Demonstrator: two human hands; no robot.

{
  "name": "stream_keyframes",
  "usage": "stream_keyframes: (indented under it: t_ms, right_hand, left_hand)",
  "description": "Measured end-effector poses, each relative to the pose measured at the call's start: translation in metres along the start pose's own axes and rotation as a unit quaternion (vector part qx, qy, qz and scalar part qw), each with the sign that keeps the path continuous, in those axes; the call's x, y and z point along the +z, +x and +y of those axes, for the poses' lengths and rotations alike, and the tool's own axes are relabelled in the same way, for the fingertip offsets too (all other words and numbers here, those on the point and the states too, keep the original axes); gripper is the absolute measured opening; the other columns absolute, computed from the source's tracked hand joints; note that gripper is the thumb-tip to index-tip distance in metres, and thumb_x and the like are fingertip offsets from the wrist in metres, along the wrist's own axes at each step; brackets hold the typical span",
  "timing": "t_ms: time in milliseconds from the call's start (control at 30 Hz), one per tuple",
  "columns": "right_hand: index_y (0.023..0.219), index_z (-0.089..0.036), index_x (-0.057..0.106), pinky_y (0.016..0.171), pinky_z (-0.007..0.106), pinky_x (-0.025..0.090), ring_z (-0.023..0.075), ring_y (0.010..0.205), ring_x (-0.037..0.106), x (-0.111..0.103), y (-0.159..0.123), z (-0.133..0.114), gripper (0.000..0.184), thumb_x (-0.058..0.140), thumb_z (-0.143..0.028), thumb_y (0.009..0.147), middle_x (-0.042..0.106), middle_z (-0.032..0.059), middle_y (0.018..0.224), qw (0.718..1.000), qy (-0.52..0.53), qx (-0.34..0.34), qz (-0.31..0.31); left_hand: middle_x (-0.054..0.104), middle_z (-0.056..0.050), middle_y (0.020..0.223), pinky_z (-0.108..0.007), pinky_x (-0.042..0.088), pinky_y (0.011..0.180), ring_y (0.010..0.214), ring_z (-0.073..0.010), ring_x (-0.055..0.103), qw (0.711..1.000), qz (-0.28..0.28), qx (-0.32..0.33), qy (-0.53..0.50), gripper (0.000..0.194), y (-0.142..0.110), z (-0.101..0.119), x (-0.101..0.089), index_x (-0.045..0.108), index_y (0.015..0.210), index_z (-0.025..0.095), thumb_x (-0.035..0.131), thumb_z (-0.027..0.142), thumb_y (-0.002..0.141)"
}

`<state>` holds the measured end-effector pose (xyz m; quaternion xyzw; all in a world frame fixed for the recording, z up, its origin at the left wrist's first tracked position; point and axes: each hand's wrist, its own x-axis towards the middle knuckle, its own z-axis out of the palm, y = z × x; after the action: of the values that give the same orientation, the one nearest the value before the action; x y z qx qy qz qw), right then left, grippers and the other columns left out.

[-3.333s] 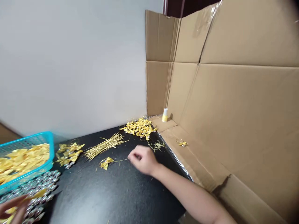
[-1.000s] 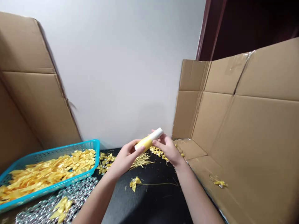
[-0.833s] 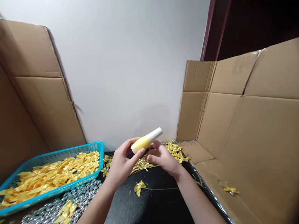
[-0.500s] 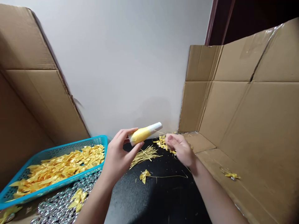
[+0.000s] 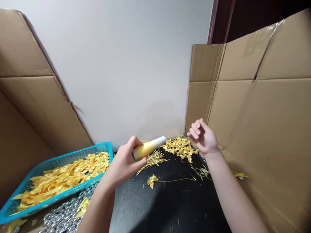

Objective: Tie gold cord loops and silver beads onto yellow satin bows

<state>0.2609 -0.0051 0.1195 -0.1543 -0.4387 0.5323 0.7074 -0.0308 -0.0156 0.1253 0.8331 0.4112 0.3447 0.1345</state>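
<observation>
My left hand (image 5: 130, 157) is wrapped round a spool of yellow thread (image 5: 145, 150) on a white cone, whose narrow end tilts up to the right. Raised to the right of the spool, my right hand (image 5: 204, 136) has curled fingers with the thumb against them; whatever they hold, if anything, is too fine to see. Below the hands, a yellow ribbon bow (image 5: 152, 181) with a long thin gold stem lies on the black tabletop (image 5: 179, 204). A bundle of gold twist ties (image 5: 154, 159) rests just under the spool.
Finished-looking yellow bows with silver beads (image 5: 181, 147) are piled by the wall. At left stands a blue basket (image 5: 110, 150) of yellow ribbon pieces, with silver beads (image 5: 65, 210) before it. Cut gold scraps (image 5: 202, 171) lie near my right wrist. Cardboard walls (image 5: 272, 123) flank both sides.
My right hand has moved up and right, away from the spool. The thread seen between them earlier no longer shows. My left hand still holds the spool, slightly lower.
</observation>
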Motion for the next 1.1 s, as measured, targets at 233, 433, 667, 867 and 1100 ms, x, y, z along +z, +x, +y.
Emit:
stream_keyframes:
  t_ms: [233, 433, 667, 867, 1100]
  right_hand:
    - [0.057, -0.017, 0.049, 0.040, 0.016, 0.026, 0.0048, 0.041, 0.019, -0.005, -0.004, -0.021, 0.038, 0.074, -0.037, 0.077, 0.026, -0.0087, 0.048, 0.992, -0.048, -0.089, 0.072]
    - [0.057, -0.017, 0.049, 0.041, 0.018, 0.024, 0.0049, 0.040, 0.021, -0.018, -0.005, -0.037, 0.034, 0.071, -0.038, 0.075, 0.029, -0.0087, 0.046, 0.967, -0.118, -0.171, 0.147]
    - [0.059, -0.018, 0.046, 0.041, 0.021, 0.021, 0.0042, 0.038, 0.022, -0.029, -0.006, -0.049, 0.030, 0.064, -0.037, 0.074, 0.030, -0.0094, 0.045, 0.949, -0.162, -0.200, 0.184]
    - [0.054, -0.019, 0.045, 0.041, 0.026, 0.014, 0.0044, 0.034, 0.019, -0.037, -0.006, -0.061, 0.023, 0.054, -0.026, 0.074, 0.028, -0.0084, 0.040, 0.925, -0.130, -0.218, 0.284]
    - [0.047, -0.020, 0.042, 0.045, 0.031, 0.009, 0.0053, 0.032, 0.019, -0.044, -0.007, -0.071, 0.033, 0.041, -0.014, 0.080, 0.025, -0.0061, 0.037, 0.906, -0.096, -0.205, 0.358]
  left_hand:
    - [0.060, 0.000, 0.081, -0.030, 0.041, 0.059, 0.064, -0.0149, 0.052, 0.995, 0.017, -0.051, 0.090, 0.031, 0.004, -0.013, -0.001, 0.044, 0.096, 0.022, 0.058, 0.017, 0.068]
    - [0.063, -0.008, 0.108, -0.036, 0.047, 0.077, 0.086, -0.0209, 0.061, 0.992, 0.050, -0.007, 0.120, 0.048, 0.006, -0.030, -0.007, 0.050, 0.122, 0.022, 0.058, 0.019, 0.074]
    - [0.064, -0.005, 0.087, -0.032, 0.044, 0.068, 0.079, -0.0211, 0.060, 0.977, 0.092, -0.005, 0.192, 0.023, 0.009, -0.033, -0.009, 0.056, 0.094, 0.022, 0.056, 0.015, 0.072]
    - [0.060, -0.001, 0.072, -0.030, 0.039, 0.062, 0.067, -0.0201, 0.058, 0.961, 0.129, -0.095, 0.227, 0.018, 0.009, -0.035, -0.008, 0.044, 0.082, 0.023, 0.057, 0.018, 0.069]
    - [0.053, 0.002, 0.070, -0.029, 0.038, 0.061, 0.063, -0.0183, 0.052, 0.961, 0.204, -0.153, 0.106, 0.021, 0.010, -0.038, -0.012, 0.044, 0.083, 0.022, 0.057, 0.027, 0.068]
